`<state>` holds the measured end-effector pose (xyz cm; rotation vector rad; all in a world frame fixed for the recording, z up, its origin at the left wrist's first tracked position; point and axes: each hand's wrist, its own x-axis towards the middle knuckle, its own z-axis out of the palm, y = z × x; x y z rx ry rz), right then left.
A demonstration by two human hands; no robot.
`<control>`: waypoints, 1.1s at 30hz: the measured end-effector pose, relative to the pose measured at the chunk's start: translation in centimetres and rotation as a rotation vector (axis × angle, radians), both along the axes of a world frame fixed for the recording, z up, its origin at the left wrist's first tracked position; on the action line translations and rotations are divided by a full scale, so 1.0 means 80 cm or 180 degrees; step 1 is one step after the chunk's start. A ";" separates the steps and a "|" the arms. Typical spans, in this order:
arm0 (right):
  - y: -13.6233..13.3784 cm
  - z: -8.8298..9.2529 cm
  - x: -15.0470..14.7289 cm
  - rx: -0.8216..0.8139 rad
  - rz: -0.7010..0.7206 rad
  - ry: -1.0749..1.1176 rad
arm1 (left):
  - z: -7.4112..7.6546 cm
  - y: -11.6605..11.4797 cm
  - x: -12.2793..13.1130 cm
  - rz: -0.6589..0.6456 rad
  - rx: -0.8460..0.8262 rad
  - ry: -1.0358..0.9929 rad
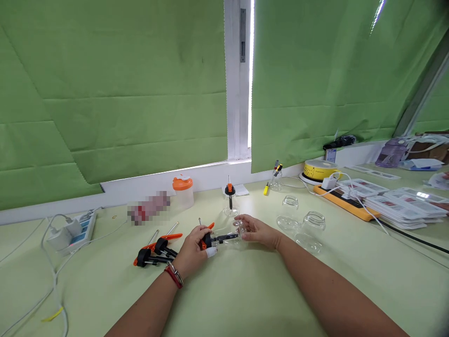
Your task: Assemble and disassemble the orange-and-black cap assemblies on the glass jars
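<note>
One clear jar (228,230) held sideways, left hand (191,250) gripping its black top (207,240), right hand (258,232) clasping its base.

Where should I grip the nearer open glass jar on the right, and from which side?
Likely the neck of the nearer jar, from its right with the right hand: it stands upright, mouth up, neck narrower than the base, and the other jar sits close on its left.

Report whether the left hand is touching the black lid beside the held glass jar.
Touching. The head view shows the left hand clasped around the black lid, directly against its rim.
</note>
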<state>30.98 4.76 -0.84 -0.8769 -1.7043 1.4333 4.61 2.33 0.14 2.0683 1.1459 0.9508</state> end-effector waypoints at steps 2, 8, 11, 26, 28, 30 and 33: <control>0.001 -0.001 0.005 0.0010 0.0160 0.0107 | -0.001 0.001 -0.001 0.0031 -0.0012 -0.0002; 0.004 -0.004 0.004 -0.0108 0.0121 0.0322 | -0.002 0.002 -0.002 0.0046 -0.0043 -0.0097; 0.003 -0.004 0.002 -0.0219 0.0151 0.0419 | -0.001 0.002 -0.003 0.0045 -0.0089 -0.0103; -0.006 0.002 -0.011 -0.0258 -0.0401 -0.0170 | 0.002 0.000 -0.005 -0.0052 -0.0142 -0.0083; -0.005 0.000 -0.008 -0.0373 -0.0309 -0.0119 | 0.002 0.001 -0.005 -0.0036 -0.0143 -0.0071; -0.004 0.000 -0.003 -0.0345 -0.0178 0.0000 | 0.002 0.001 -0.005 -0.0022 -0.0136 -0.0077; -0.004 0.000 0.003 -0.0169 0.0017 0.0170 | 0.000 0.001 -0.005 -0.0031 -0.0131 -0.0114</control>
